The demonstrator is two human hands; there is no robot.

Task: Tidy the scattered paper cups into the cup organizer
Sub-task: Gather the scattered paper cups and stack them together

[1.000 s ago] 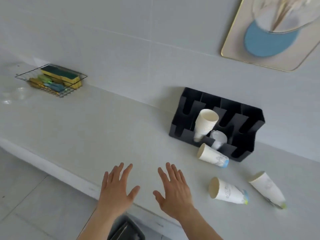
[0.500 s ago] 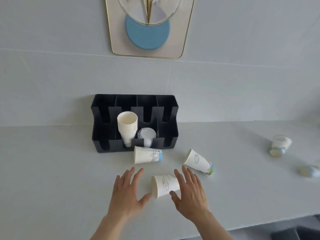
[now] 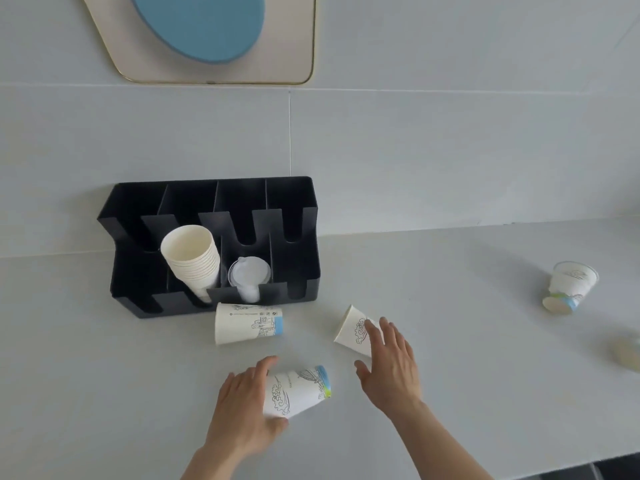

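Note:
A black cup organizer point(image 3: 298, 216) stands against the wall, holding a stack of white cups point(image 3: 192, 261) and clear lids point(image 3: 249, 275). Three printed paper cups lie on their sides on the counter in front of it. My left hand point(image 3: 242, 410) wraps around the rim end of the nearest cup point(image 3: 298, 391). My right hand point(image 3: 391, 365) is spread, its fingertips over the right cup point(image 3: 353, 329); contact is unclear. A third cup point(image 3: 247, 323) lies just before the organizer. Another cup point(image 3: 568, 287) sits at the far right.
A blurred pale object point(image 3: 627, 351) lies at the right edge. A framed picture point(image 3: 214, 39) hangs on the wall above the organizer. The grey counter point(image 3: 104, 375) ends in an edge at the lower right.
The view moved closer. My left hand has closed around the nearest cup, which now points its base rightward. My right hand moved up and right to the right-hand cup.

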